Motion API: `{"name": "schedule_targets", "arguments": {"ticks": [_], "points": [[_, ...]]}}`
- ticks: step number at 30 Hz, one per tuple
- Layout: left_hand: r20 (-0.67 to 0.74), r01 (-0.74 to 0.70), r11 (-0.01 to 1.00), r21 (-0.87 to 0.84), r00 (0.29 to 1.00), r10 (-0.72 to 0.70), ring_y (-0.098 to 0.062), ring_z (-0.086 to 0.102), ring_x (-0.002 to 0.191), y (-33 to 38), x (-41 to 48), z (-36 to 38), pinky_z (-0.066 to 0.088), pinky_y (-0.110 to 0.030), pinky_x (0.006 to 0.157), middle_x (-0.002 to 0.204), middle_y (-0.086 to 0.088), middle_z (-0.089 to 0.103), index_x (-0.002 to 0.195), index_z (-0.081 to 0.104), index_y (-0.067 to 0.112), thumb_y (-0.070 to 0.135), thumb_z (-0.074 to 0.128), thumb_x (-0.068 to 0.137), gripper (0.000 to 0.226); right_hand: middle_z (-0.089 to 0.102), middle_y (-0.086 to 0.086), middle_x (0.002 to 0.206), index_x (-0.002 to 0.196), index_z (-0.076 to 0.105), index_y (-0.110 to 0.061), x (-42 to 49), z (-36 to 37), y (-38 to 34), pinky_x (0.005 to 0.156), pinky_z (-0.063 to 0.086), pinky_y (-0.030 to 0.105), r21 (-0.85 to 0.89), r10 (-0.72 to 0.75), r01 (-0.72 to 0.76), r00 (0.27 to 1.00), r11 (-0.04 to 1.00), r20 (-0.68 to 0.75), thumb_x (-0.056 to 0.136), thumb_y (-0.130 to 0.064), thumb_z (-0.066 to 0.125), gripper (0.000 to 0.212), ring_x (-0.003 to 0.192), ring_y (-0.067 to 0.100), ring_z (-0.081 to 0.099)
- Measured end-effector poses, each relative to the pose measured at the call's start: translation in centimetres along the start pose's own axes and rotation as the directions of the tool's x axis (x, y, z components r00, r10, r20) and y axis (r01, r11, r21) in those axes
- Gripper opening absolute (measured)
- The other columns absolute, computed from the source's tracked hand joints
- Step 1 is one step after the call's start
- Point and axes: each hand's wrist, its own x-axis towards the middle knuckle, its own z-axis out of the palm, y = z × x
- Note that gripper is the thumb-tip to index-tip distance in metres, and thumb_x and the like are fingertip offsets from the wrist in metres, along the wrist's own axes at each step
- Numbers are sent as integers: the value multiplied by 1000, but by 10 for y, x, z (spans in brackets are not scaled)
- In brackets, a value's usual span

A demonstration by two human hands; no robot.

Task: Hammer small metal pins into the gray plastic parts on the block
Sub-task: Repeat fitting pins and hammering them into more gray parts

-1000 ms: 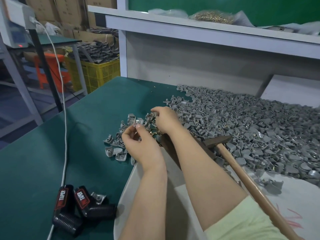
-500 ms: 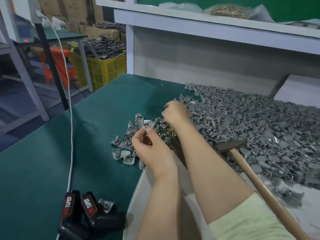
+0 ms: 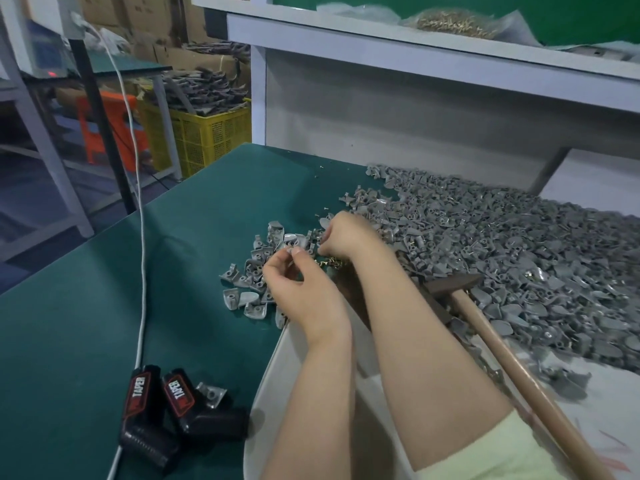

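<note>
- The left hand [image 3: 301, 292] is holding its grip narrow, with thumb and forefinger pinching a small gray plastic part [image 3: 288, 251].
- The right hand [image 3: 346, 237], just beyond and to the right of the left grip, is curling its fingers down at the edge of the parts. I cannot tell whether its grip is holding anything.
- A few small brass-coloured metal pins [image 3: 329, 263] are lying between the two grips, just under the right wrist.
- A dark brown block [image 3: 437, 306] is showing nearer the person than the right grip, mostly hidden beneath the right forearm.
- A hammer with a dark metal head and long wooden handle [image 3: 512, 362] is lying to the right of both grips. Its head is beside the forearm and its handle is running toward the person.
- A big heap of gray plastic parts [image 3: 519, 258] is spreading beyond and to the right of the right grip, crowding that side.
- A smaller scatter of gray parts [image 3: 249, 289] is lying just left of the left grip.
- A white shallow tray [image 3: 273, 386] is sitting under both forearms.
- Two black tools with red TAPER labels [image 3: 162, 410] are lying well to the near left of the left grip.
- A white cable [image 3: 140, 271] is running away from them over the dark green tabletop [image 3: 104, 323], and bare green surface is showing between the cable and the left grip.
- A white shelf frame [image 3: 415, 53] is rising beyond both grips at the tabletop's far edge.
- A yellow plastic crate [image 3: 207, 133] is standing past the left edge.
</note>
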Motion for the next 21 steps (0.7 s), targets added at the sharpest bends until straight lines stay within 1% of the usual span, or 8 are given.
{"name": "schedule_targets", "arguments": {"ticks": [4, 7, 9, 11, 14, 18, 19, 21], "points": [[11, 8, 1000, -3, 1000, -8, -6, 52, 83, -1, -1, 0, 39, -4, 68, 92, 5, 56, 96, 51, 15, 16, 51, 95, 2, 55, 9, 129, 121, 57, -11, 4, 12, -7, 92, 48, 37, -85, 26, -27, 1000, 996, -10, 85, -17, 62, 36, 110, 26, 58], [14, 13, 1000, -3, 1000, -13, 0, 52, 81, -2, -1, 0, 39, -3, 67, 91, 7, 56, 96, 51, 15, 16, 51, 95, 2, 65, 12, 113, 102, 65, -4, 5, 12, -7, 84, 51, 31, -23, -61, 61, 998, 998, 10, 85, -14, 62, 20, 96, 26, 61], [16, 14, 1000, -9, 1000, -13, 2, 52, 80, -1, -1, 0, 38, -2, 66, 90, 8, 55, 96, 51, 16, 16, 52, 95, 1, 67, 15, 107, 102, 68, -3, 3, 8, -4, 82, 52, 31, 31, -95, 95, 995, 995, 8, 84, -14, 64, 21, 96, 28, 63], [16, 12, 1000, -8, 1000, -12, 2, 52, 80, -1, -2, 0, 38, -2, 66, 90, 8, 55, 95, 51, 17, 17, 52, 95, 2, 65, 14, 115, 110, 66, -5, 2, 4, 0, 83, 50, 32, 44, -73, 72, 997, 996, 13, 82, -18, 69, 31, 102, 27, 61], [20, 11, 1000, -6, 1000, -10, 3, 52, 80, -1, -2, 1, 37, 0, 65, 88, 10, 55, 95, 51, 17, 17, 52, 95, 2, 52, 8, 137, 125, 59, -10, 3, 5, 1, 91, 47, 32, -28, -40, 43, 994, 999, 99, 80, -26, 73, 49, 115, 24, 56], [42, 10, 1000, 8, 999, -10, 1, 51, 81, -1, -3, 0, 37, 1, 64, 88, 9, 54, 96, 50, 15, 15, 52, 95, 2, 19, 4, 157, 142, 40, -11, 6, 8, -10, 98, 45, 31, -103, -21, 35, 991, 994, 133, 89, -23, 60, 57, 128, 21, 47], [49, 10, 1000, 9, 999, -10, -1, 52, 81, -1, -3, 0, 37, 1, 64, 88, 8, 54, 96, 50, 14, 15, 52, 95, 2, 24, 7, 155, 143, 36, -10, 6, 9, -13, 96, 45, 30, -114, 0, 16, 990, 993, 138, 90, -24, 59, 60, 126, 22, 48], [57, 7, 1000, 10, 998, -7, -3, 52, 81, -1, -3, 1, 37, 1, 65, 89, 6, 55, 96, 51, 13, 13, 52, 95, 1, 46, 10, 141, 135, 46, -7, 6, 11, -15, 86, 46, 30, -97, 4, 9, 991, 995, 131, 88, -23, 62, 52, 114, 24, 56]]}}
